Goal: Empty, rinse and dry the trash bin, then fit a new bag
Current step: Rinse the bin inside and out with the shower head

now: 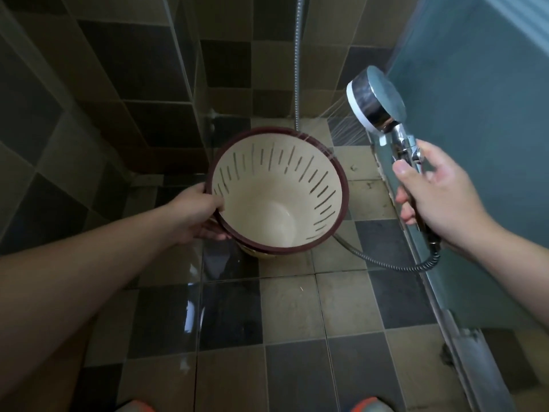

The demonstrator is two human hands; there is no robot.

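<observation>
Trash bin (277, 193) centre, above floor (297, 307); shower head (375, 99) right; hose (386, 260) behind bin.

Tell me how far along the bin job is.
Emptying looks done: the trash bin shows a bare cream inside. Rinsing is in hand: the left hand grips its rim while the right hand holds the spraying shower head. Drying and the new bag remain.

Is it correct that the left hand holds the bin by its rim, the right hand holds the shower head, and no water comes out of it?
Not quite. In the head view, water sprays from the shower head toward the bin. The rest holds: left hand on the rim, right hand on the handle.
</observation>
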